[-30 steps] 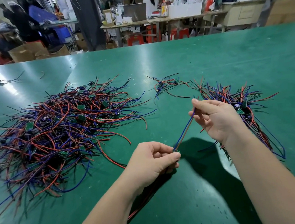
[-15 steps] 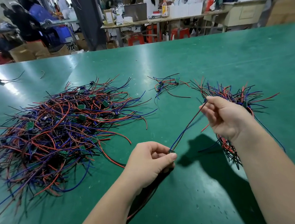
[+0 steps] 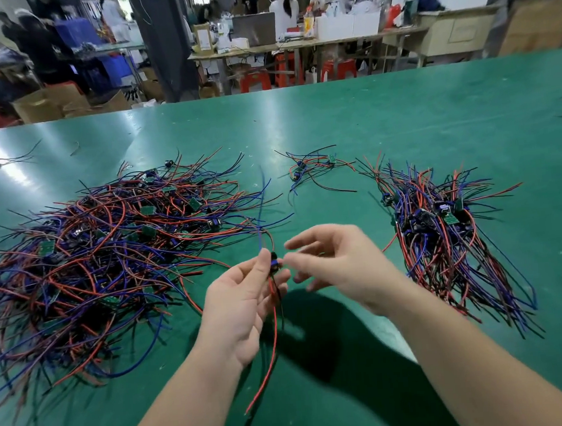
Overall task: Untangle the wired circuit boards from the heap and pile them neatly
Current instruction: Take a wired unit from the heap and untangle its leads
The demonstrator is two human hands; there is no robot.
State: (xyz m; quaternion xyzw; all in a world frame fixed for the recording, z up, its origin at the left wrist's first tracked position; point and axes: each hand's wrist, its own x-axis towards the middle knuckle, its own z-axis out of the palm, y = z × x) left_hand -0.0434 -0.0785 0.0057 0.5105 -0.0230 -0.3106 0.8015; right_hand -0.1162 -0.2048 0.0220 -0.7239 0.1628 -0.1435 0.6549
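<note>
On the green table (image 3: pixel 400 119) the big tangled heap (image 3: pixel 108 253) lies to the left and looks little reduced, while the tidy pile (image 3: pixel 442 233) lies to the right with its wires running roughly one way; a small loose cluster (image 3: pixel 313 170) sits between them, farther back. The change is in the hands. A second ago the right hand (image 3: pixel 344 261) was drawing a pair of wires taut away from the left; now it has let go and hovers just beside, fingers spread and holding nothing. The left hand (image 3: pixel 240 306) pinches one wired board (image 3: pixel 273 265) between thumb and fingers above the table (its red wire (image 3: pixel 273 341) dangles below, a blue one (image 3: pixel 262 221) rises above). That board seems freed and straightened, likely ready for the pile.
</note>
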